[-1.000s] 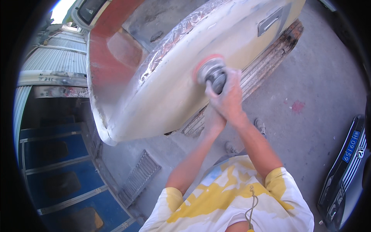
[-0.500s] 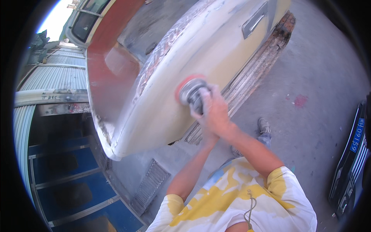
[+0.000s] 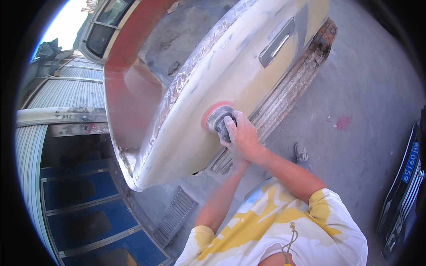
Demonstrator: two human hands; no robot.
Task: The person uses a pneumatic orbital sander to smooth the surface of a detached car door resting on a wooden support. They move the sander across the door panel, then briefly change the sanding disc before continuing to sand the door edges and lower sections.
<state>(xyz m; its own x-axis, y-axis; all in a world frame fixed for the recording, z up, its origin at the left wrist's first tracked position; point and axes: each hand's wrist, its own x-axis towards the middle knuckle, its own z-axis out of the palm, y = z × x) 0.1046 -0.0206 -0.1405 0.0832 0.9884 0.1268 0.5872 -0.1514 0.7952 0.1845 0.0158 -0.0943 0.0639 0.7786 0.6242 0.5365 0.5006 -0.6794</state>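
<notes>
A round sander [image 3: 218, 119] with a grey body and a reddish pad lies against the cream vehicle panel [image 3: 186, 150]. My right hand [image 3: 245, 136] wraps over the sander's top, its dusty fingers closed on the grip. My left hand [image 3: 226, 142] is beneath the right, mostly hidden by it. The bit of it that shows presses on the sander's lower side. The panel is curved, with white, yellowish and grey patches and a shiny rectangular recess [image 3: 277, 43] higher up. Crinkled clear plastic film [image 3: 188, 66] runs along its upper edge.
Behind the panel lies a red-walled truck bed [image 3: 137, 88]. A worn, rough sill [image 3: 293, 93] runs under the panel. A floor grate [image 3: 176, 216] and blue framed panels [image 3: 84, 221] are at lower left. A dark car front [image 3: 401, 186] stands at right.
The sander and both hands have moved slightly down in the picture, still against the panel. The view has shifted a little, so the panel sits lower and the recess farther left.
</notes>
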